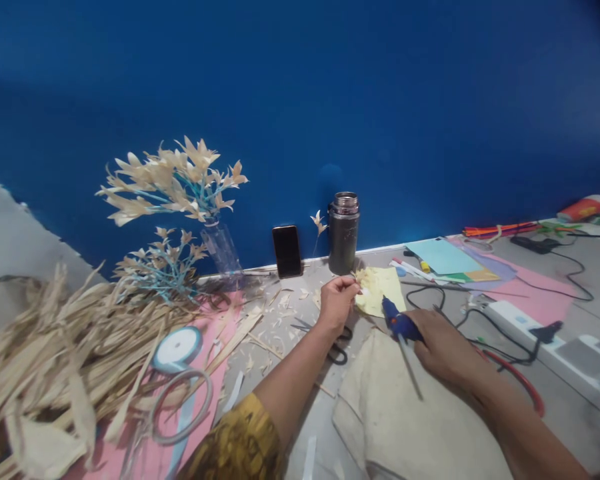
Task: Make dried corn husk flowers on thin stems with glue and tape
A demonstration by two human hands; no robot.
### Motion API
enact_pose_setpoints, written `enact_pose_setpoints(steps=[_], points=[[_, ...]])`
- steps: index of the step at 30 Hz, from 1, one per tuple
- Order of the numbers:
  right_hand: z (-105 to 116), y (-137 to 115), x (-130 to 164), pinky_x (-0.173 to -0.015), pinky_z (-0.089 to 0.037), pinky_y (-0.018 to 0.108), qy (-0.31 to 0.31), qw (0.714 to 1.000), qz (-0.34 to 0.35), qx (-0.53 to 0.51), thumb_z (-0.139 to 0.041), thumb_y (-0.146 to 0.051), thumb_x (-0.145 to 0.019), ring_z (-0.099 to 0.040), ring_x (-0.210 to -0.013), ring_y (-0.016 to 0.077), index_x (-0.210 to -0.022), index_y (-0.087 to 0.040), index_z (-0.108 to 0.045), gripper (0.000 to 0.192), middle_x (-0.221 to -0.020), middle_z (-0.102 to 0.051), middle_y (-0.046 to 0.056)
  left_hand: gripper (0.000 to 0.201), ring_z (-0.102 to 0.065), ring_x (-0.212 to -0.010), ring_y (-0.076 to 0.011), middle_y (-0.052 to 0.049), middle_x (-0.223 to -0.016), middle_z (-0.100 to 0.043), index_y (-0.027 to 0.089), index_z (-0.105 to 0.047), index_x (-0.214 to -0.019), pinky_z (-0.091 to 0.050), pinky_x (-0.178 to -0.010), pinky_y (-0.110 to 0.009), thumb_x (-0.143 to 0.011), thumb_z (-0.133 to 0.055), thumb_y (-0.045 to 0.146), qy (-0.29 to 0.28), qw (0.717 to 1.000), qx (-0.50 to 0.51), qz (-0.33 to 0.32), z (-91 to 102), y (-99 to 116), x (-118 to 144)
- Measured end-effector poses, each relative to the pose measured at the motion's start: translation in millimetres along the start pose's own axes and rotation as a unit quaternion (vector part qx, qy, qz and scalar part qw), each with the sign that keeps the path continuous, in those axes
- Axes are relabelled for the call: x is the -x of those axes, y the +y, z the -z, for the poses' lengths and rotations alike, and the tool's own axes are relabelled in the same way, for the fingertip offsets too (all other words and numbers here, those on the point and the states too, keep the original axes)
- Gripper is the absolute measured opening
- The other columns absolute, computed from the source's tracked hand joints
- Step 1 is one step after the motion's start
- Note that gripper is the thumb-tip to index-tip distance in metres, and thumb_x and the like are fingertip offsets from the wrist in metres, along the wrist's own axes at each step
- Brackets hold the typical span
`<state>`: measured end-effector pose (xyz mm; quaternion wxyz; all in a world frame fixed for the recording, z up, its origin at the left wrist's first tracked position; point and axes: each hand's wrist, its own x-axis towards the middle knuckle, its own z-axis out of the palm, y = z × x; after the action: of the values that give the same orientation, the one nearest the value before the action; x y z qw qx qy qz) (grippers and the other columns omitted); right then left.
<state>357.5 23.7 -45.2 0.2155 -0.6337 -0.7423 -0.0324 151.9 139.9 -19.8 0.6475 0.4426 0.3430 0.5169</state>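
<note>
My right hand (435, 340) is wrapped round a blue hot glue gun (400, 321), whose nozzle points up and left over a yellow paper sheet (393, 287). A glue stick (411, 370) shows below the gun. The fingertips of my left hand (339, 300) are pinched together at the left side of the yellow sheet, around something small and pale that I cannot make out. Small pale husk pieces (373, 277) lie on that sheet. Partly under my left wrist lies a pair of black-handled scissors (337, 353).
Behind my hands stand an open flask (343, 233) and a phone (287, 251). Husk flowers (175, 177) fill a clear bottle (223, 250) at left, near dried husks (45, 347), a ribbon roll (177, 348) and large scissors (180, 407). At right are a power strip (520, 327), cables and coloured paper (437, 257).
</note>
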Motion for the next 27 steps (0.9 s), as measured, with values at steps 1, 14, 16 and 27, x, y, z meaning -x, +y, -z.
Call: enact_pose_setpoints(steps=[1,14,16,27], points=[[6,2,-2,-0.092,-0.049,0.039,-0.011,0.999,0.011,-0.029,-0.054,-0.015,-0.072,-0.067,-0.101,0.0294,-0.11,-0.02,-0.074,0.043,-0.115,-0.075,0.012,0.022,-0.035,-0.041,-0.0037,0.002,-0.058,-0.063,0.015,-0.067,-0.069,-0.024,-0.043,-0.02,-0.063,-0.081,0.031,-0.011,1.0,-0.005,-0.007,-1.0,2,1],[42,-40,-74,-0.052,-0.031,0.027,-0.058,0.946,-0.114,-0.299,-0.06,-0.046,-0.075,-0.042,-0.053,0.0131,-0.058,-0.021,-0.061,0.03,-0.056,-0.053,-0.004,0.008,-0.051,-0.056,-0.0119,0.002,-0.054,-0.062,0.017,-0.074,-0.062,-0.043,-0.062,-0.026,-0.064,-0.078,0.024,-0.1,0.988,-0.084,-0.088,-8.5,5,13],[41,-40,-75,-0.051,-0.028,0.027,-0.076,0.938,-0.12,-0.318,-0.061,-0.044,-0.073,-0.039,-0.052,0.012,-0.056,-0.021,-0.057,0.029,-0.053,-0.049,-0.005,0.007,-0.052,-0.057,-0.0124,0.002,-0.056,-0.063,0.017,-0.076,-0.064,-0.044,-0.063,-0.027,-0.065,-0.078,0.023,-0.098,0.987,-0.089,-0.092,-7.5,3,13],[35,-43,-73,-0.05,-0.024,0.026,-0.1,0.892,-0.149,-0.414,-0.069,-0.039,-0.068,-0.036,-0.051,0.01,-0.053,-0.019,-0.06,0.026,-0.05,-0.046,-0.005,0.01,-0.043,-0.049,-0.0094,0.004,-0.05,-0.056,0.017,-0.078,-0.068,-0.035,-0.05,-0.023,-0.064,-0.079,0.026,-0.074,0.988,-0.103,-0.084,-6.5,0,15]])
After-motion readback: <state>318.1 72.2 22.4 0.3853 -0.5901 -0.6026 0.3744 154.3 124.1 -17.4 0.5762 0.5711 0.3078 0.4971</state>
